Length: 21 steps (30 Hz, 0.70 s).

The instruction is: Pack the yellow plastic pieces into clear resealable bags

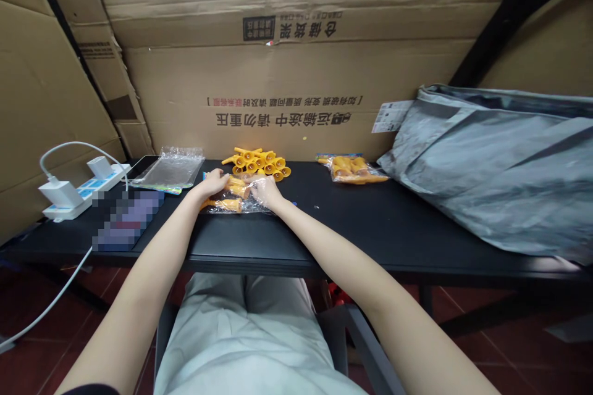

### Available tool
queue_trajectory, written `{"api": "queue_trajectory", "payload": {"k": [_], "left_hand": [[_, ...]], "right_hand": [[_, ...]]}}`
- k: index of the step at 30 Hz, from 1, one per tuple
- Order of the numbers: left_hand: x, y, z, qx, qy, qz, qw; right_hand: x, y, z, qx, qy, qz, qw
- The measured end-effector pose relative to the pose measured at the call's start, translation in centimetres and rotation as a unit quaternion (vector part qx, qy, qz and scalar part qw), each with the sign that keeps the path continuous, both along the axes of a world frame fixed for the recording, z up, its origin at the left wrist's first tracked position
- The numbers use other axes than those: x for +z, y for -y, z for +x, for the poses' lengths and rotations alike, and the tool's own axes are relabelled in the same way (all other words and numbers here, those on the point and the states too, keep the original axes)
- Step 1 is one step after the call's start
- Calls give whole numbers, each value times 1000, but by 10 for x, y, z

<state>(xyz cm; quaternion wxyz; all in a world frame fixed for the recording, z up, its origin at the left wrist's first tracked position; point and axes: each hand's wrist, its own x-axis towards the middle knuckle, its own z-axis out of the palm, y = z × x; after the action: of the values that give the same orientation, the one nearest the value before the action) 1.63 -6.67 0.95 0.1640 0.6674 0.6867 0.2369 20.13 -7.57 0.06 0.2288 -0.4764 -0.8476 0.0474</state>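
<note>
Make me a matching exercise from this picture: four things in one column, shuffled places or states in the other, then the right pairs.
Things
1. Pile of loose yellow pieces
2. Power strip
3. Big fabric bag
4. Nearer plastic bag of yellow pieces

Places and states
A. Grey, at the right end of the table
B. Between the left hand and the right hand
C. Heaped just beyond the hands
D. White, with chargers plugged in

Right pairs: 1-C, 2-D, 3-A, 4-B
</note>
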Motion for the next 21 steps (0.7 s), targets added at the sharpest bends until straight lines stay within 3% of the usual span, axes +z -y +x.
{"api": "queue_trajectory", "payload": {"k": [5, 11, 16, 21], "left_hand": [[0, -1, 1, -8, -34, -28, 999], [1, -2, 1, 2, -5, -55, 998], [8, 6, 2, 7, 49, -45, 998], [15, 12, 0, 20, 80, -56, 995]], "right_hand": [[13, 13, 3, 7, 32, 14, 999], [29, 32, 9, -105, 128, 44, 985], [33, 33, 13, -170, 134, -55, 975], [29, 32, 12, -150, 55, -75, 984]]}}
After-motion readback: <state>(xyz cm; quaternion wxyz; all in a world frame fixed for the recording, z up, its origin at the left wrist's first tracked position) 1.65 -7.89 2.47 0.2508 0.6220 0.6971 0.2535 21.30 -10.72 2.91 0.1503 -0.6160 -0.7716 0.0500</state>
